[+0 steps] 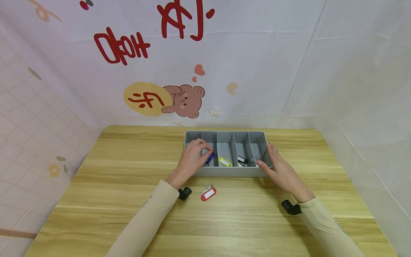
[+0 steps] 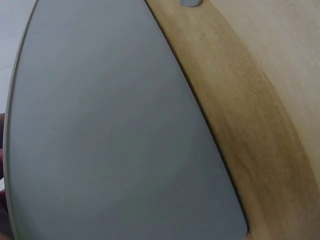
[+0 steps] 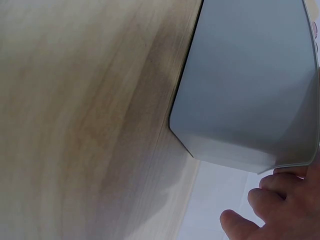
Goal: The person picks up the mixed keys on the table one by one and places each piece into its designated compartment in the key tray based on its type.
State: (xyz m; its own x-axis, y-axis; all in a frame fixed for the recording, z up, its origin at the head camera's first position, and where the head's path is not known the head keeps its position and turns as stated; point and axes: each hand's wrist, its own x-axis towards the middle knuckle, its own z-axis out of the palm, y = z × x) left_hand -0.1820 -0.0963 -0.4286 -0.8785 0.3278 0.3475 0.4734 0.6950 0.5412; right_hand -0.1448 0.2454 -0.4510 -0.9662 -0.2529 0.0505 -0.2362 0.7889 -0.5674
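Observation:
A grey divided tray [image 1: 231, 172] sits at the back of the table, its compartments side by side. My left hand [image 1: 191, 155] reaches into the left part and pinches a blue key tag [image 1: 210, 157] in the second compartment. A yellow key tag [image 1: 224, 162] lies in the middle compartment, and a black key tag [image 1: 242, 160] in the one right of it. My right hand [image 1: 282, 171] rests at the tray's right end, fingers along the outer side, thumb over the front wall. On the table in front lies a red key tag [image 1: 208, 194] with keys.
The wooden table [image 1: 250, 221] runs up to a printed cloth backdrop [image 1: 257, 71] just behind the tray. Similar cloth hangs at the left and right. A black wrist camera [image 1: 185, 193] is worn on the left wrist, another [image 1: 290, 207] on the right.

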